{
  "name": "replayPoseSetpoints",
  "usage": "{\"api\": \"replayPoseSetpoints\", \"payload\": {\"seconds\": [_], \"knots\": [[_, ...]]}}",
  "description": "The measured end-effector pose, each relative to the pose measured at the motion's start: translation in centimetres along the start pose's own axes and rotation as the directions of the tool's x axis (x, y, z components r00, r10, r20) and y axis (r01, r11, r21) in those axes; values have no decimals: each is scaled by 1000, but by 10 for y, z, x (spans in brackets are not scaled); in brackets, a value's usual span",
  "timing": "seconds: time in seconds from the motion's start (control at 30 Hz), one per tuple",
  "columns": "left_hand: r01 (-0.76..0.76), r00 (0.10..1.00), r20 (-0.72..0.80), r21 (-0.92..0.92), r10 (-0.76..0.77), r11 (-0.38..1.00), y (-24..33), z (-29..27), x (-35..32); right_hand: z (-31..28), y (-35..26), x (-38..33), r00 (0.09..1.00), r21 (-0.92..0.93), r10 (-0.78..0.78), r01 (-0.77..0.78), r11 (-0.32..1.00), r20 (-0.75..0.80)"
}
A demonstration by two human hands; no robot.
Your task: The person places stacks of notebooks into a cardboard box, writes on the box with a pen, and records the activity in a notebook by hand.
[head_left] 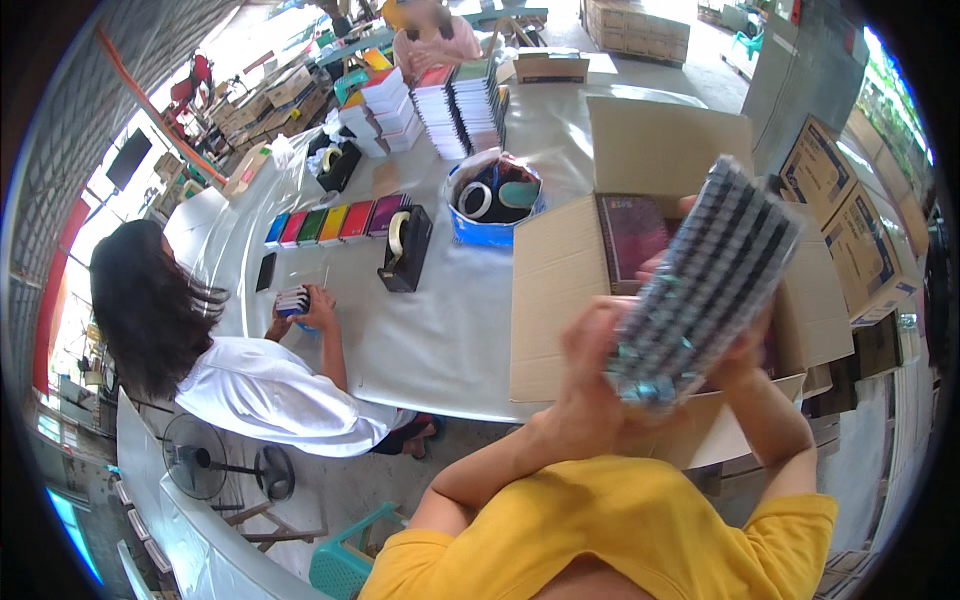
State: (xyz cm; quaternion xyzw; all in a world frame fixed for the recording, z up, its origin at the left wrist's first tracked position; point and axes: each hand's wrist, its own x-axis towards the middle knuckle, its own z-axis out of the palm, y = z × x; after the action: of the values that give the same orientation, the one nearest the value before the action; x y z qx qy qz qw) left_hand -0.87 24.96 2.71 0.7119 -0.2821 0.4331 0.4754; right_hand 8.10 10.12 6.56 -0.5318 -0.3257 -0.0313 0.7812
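1. Plastic-wrapped bundle [705,280], banded black and white along its side, held tilted in the air over the open carton [560,310] at the right end of the surface [440,345]
2. Grip: left hand [588,350] clamped on the bundle's lower left end; right hand [748,350] clamped on its lower right side, fingers partly hidden behind it
3. Done, as far as shows: bundle wrapped; carton flaps spread; maroon notebook [632,240] lying inside near the carton's far left corner. Depth of fill cannot be told, bundle blocks the view
4. Left, by my judgement: work partway; bundle outside the carton, flaps unclosed. Tall notebook stacks [440,115] stand by the surface's far edge, no wrap made out on them
5. Mid-surface, left of the carton: black tape dispenser [405,255]; blue bucket [495,232] beyond it; row of small coloured notebooks [335,222] to the left; dark phone [266,271] toward the left edge
6. Co-worker in white [280,395] at the near edge, leftward, holding a small stack [292,300]; another person [440,45] past the far edge
7. In the way: left flap leans out over the surface; near flap sits between wearer and carton opening. Closed cartons [860,240] crowd the right side, off the surface
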Motion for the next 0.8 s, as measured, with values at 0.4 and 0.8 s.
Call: {"api": "replayPoseSetpoints", "payload": {"seconds": [0.4, 0.8], "knots": [[282, 918, 182, 325, -353, 903, -4, 8, 7, -182, 18, 34, 845, -941, 441, 188, 283, 302], [87, 828, 397, 605, -395, 792, -65, 57, 30, -159, 30, 16, 811, -962, 521, 255, 92, 265]]}}
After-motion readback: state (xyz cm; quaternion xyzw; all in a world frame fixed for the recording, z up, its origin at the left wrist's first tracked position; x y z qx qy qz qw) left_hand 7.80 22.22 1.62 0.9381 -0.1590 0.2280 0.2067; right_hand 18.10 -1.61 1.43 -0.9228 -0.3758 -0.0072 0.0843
